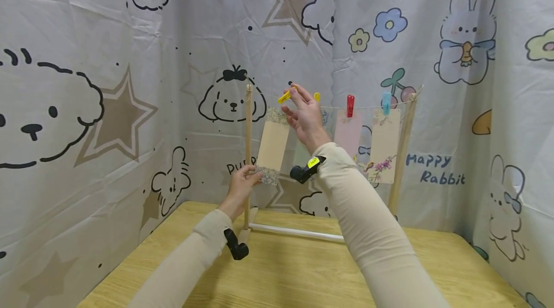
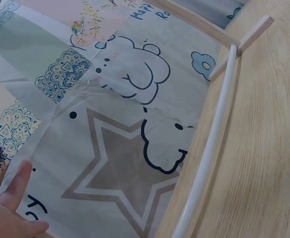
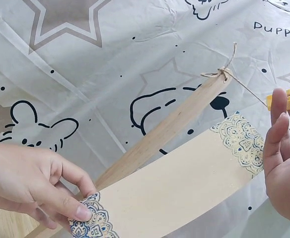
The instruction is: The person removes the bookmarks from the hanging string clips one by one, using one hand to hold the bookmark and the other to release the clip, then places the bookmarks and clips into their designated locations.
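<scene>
My left hand [image 1: 240, 185] pinches the lower left corner of a cream card [image 1: 273, 147] with patterned bands at both ends. The card tilts a little beside the left wooden post. Above it, my right hand [image 1: 306, 118] holds a yellow clothespin [image 3: 289, 99] between thumb and fingers, at the string [image 3: 249, 91]. In the right wrist view the card's upper end lies just below the string, close to the right hand. The left wrist view shows only part of the left hand [image 2: 6, 213] and the card's patterned end [image 2: 13, 134].
A red clothespin [image 1: 350, 106] holds a pink card [image 1: 347, 132], and a blue clothespin [image 1: 386, 103] a flowered card [image 1: 384, 147]. A green card [image 2: 28, 54] hangs partly behind the right arm. The wooden frame has a white bottom bar [image 1: 298, 232] on the table [image 1: 294, 274].
</scene>
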Tool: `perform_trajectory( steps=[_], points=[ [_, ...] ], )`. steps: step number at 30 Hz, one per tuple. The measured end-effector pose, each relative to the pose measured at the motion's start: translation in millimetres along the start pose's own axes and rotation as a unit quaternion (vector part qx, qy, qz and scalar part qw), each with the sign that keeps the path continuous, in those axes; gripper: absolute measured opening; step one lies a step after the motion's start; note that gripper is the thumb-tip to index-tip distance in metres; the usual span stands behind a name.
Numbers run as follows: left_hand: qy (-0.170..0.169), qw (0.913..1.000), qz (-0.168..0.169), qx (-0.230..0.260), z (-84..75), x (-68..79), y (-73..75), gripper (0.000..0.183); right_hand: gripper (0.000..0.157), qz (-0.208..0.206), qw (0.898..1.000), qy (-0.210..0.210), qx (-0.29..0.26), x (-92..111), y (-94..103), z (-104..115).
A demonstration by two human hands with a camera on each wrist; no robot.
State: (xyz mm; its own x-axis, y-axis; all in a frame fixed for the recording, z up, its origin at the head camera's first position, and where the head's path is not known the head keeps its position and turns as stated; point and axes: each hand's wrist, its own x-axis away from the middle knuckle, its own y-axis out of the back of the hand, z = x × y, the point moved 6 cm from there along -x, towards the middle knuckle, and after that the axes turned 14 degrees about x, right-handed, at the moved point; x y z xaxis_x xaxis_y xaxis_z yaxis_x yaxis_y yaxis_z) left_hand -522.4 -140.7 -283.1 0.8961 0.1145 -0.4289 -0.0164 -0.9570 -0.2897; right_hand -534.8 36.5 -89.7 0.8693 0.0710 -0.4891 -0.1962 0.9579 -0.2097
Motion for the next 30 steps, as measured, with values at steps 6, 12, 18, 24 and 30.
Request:
perform_trajectory(
  steps=[6, 12, 18, 24, 30],
  points=[
    [-0.002, 0.9999, -0.004, 0.014, 0.4, 0.4, -0.4, 0.021, 0.034, 0.013, 1.000, 0.006, 0.012, 2.9, 1.8, 1.6],
    [-0.004, 0.9999, 0.000, 0.013, 0.9, 1.4, 0.1, 0.023, 0.033, 0.029, 0.999, 0.006, 0.026, 3.5, 5.7, 0.0],
    [-0.007, 0.9998, -0.003, 0.018, 3.0, 2.5, 1.4, 0.023, 0.034, 0.042, 0.998, 0.010, 0.039, 4.7, 8.6, -2.2],
    [-0.018, 0.9994, -0.004, 0.029, 3.2, 4.1, 1.5, 0.021, 0.034, 0.053, 0.998, 0.005, 0.033, 6.0, 11.1, -3.5],
    [-0.012, 0.9997, -0.007, 0.022, 4.5, 4.9, 2.6, 0.021, 0.033, 0.064, 0.998, 0.000, 0.027, 8.8, 13.0, -3.2]
  ],
)
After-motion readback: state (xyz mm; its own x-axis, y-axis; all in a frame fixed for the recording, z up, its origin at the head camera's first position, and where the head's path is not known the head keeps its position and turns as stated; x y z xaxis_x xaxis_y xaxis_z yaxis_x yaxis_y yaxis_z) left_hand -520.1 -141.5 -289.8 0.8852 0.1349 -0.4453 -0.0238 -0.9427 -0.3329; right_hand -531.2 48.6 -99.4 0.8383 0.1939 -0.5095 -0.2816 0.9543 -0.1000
